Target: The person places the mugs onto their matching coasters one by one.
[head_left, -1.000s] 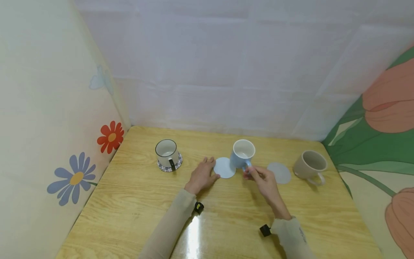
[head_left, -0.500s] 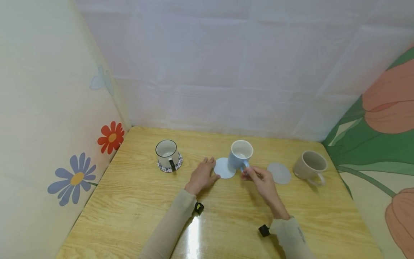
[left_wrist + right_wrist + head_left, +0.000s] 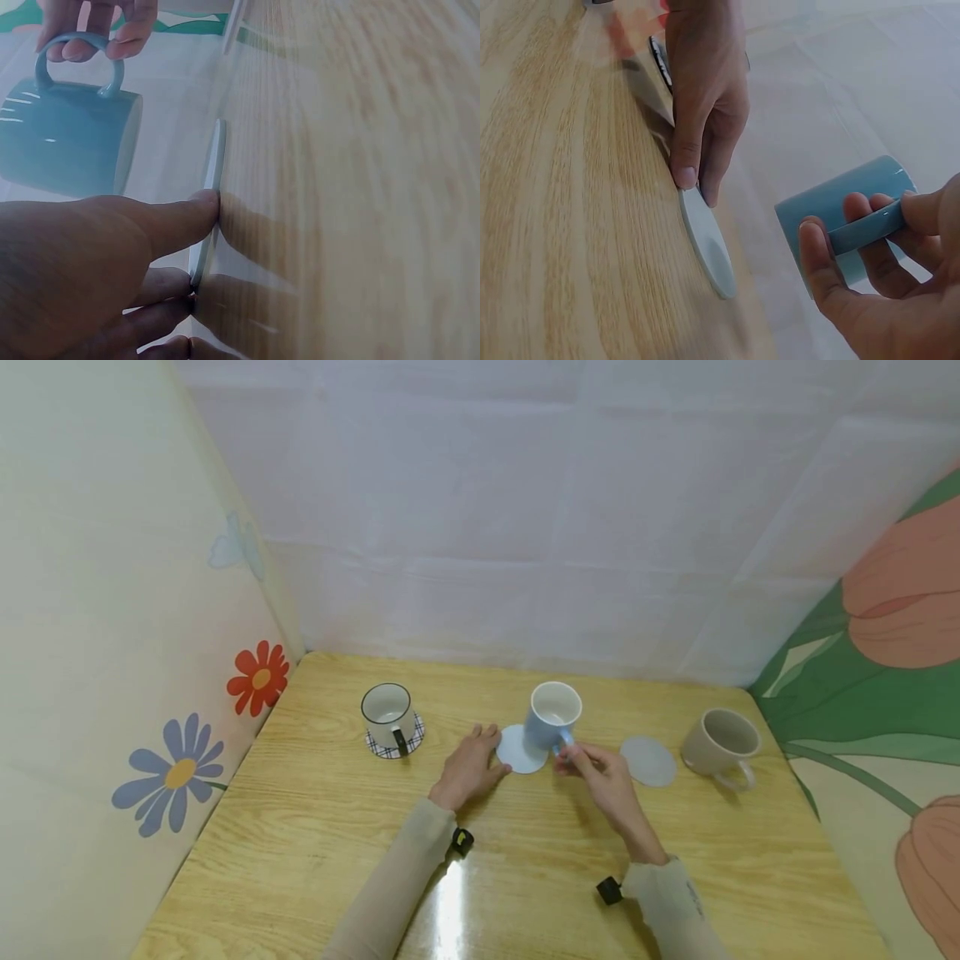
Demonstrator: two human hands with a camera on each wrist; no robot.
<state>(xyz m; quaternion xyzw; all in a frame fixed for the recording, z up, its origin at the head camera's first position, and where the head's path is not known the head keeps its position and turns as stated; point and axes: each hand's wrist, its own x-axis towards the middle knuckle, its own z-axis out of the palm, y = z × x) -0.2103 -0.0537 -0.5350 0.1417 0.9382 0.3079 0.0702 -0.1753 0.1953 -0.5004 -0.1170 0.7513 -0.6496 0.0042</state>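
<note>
In the head view my right hand [image 3: 603, 781] pinches the handle of a light blue mug [image 3: 549, 731] with a white inside. The mug is held upright above the right part of a round pale blue coaster [image 3: 517, 760]. Both wrist views show a gap between the mug [image 3: 840, 199] and the coaster [image 3: 709, 247]. My left hand [image 3: 467, 768] rests on the table, its thumb [image 3: 184, 223] and fingers touching the coaster's left edge. The fingers are fairly straight and spread.
A white mug [image 3: 387, 714] with a black rim and handle stands on a checked coaster [image 3: 382, 752] at left. A grey coaster [image 3: 648, 762] lies to the right, beside a beige mug [image 3: 708, 752]. White cloth [image 3: 480, 527] hangs behind the wooden table [image 3: 300, 843].
My right hand has moved the light blue mug left, further over the pale blue coaster. The left hand stays at the coaster's edge.
</note>
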